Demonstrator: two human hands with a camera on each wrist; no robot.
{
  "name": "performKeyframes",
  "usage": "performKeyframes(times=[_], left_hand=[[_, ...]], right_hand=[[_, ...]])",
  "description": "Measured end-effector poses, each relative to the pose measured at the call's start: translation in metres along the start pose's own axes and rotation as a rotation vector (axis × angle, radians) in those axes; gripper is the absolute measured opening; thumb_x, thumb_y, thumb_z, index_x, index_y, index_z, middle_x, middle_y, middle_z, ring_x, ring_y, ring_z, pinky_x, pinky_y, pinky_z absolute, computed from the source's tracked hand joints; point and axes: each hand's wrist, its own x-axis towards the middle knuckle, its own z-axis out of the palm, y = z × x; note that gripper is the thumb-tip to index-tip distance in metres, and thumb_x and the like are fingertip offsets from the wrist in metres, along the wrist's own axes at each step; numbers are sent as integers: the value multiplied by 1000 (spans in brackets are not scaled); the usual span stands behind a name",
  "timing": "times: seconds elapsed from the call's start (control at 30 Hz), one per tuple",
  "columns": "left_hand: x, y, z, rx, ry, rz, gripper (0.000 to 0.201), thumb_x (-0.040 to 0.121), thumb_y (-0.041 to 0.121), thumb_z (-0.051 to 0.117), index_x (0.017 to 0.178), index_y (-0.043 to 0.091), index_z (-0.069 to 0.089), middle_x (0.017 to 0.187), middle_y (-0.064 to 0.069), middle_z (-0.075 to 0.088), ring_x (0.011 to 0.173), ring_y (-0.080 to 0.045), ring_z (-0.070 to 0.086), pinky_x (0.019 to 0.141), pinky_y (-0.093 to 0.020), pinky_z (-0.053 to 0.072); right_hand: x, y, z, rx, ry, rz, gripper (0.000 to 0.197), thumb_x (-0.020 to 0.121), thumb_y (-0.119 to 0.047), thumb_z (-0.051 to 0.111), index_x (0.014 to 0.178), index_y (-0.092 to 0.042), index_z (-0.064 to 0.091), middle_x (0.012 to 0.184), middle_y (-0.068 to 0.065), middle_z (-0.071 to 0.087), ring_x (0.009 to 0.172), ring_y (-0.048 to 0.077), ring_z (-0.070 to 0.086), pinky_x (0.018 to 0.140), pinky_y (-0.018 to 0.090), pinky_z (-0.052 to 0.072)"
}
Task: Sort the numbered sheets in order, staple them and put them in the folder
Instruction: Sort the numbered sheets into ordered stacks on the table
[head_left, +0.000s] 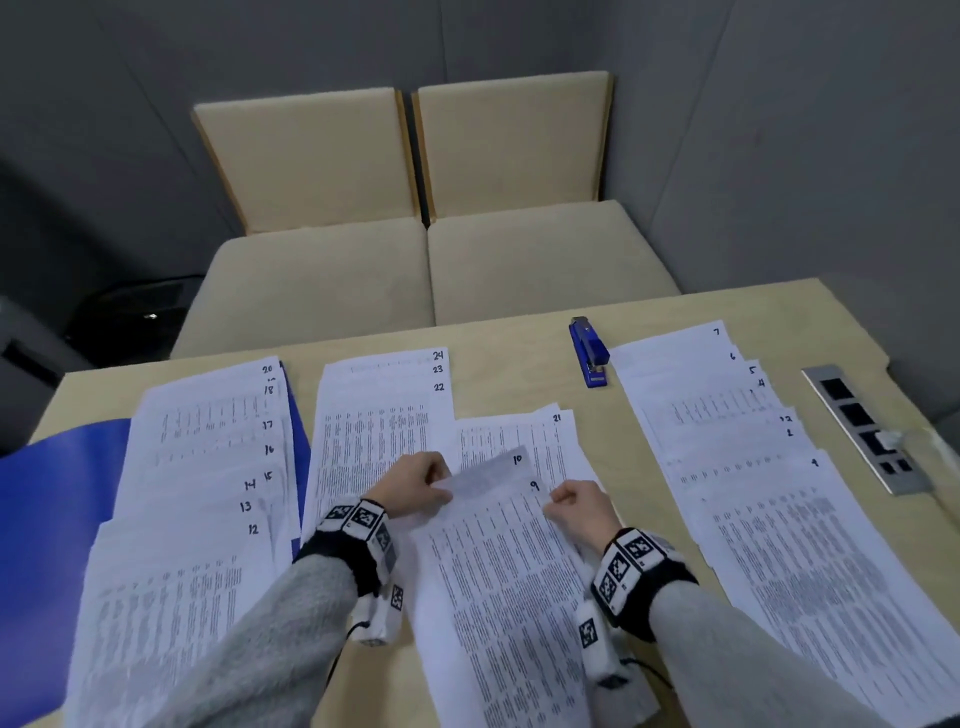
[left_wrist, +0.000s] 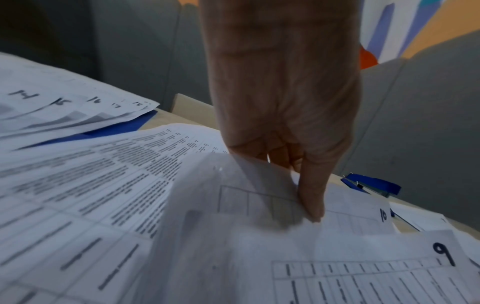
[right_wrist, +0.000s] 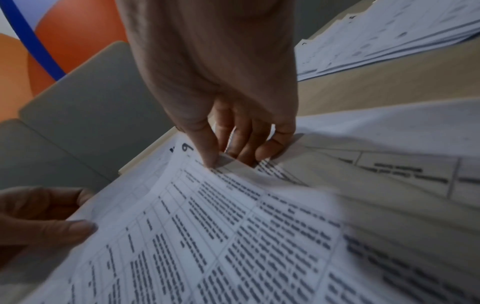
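Nearest the viewer, sheet 9 is held above the worktop. The left hand pinches its upper left edge together with sheet 10; the right hand pinches the upper right edge, fingers curled narrow on the paper.

Step in hand, by judgement: sorting. Stapling has not begun.

Left to right: the folder under the fanned sheets 12 to 20, the sheets 22 to 24, the stapler, the low-numbered fan.

Next move: align both sheets and merge them with the low-numbered fan.
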Motion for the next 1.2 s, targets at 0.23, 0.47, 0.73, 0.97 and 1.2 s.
performKeyframes(times=[0.23,0.47,0.73,0.97,1.2], left_hand=[[0,11,3,-54,106,-18,23,82,21,71,70,21,52,62,9,51,54,-3,45,50,-12,31],[0,24,13,108,197,144,5,95,12,50,95,16,47,81,0,67,73,-18,63,61,-19,44],[-2,25,22,86,76,66,10,87,32,66,84,30,57,147,-4,35,134,-21,39,104,-39,38],[11,27,27,2,121,-122,35,97,40,46,83,15,66,113,-8,51,114,-19,47,102,-41,39],[20,26,27,101,120,-142,27,92,35,57,96,14,73,105,-3,65,95,-17,59,90,-33,49]], right_hand=[[20,0,-16,79,-43,-53,16,80,-10,70,72,-18,58,74,-6,58,77,13,56,65,17,42],[29,12,-24,29,18,-185,14,79,-12,71,73,-17,59,87,-3,53,83,13,55,81,25,47],[28,23,-24,115,-32,-250,13,77,-9,74,74,-16,64,77,0,66,74,12,61,62,13,48],[27,20,-29,158,-78,-205,6,77,-7,75,78,-10,69,76,5,69,64,8,59,57,13,46],[27,18,-31,154,-165,-112,9,77,-5,73,84,-1,70,77,6,67,67,11,59,63,18,49]])
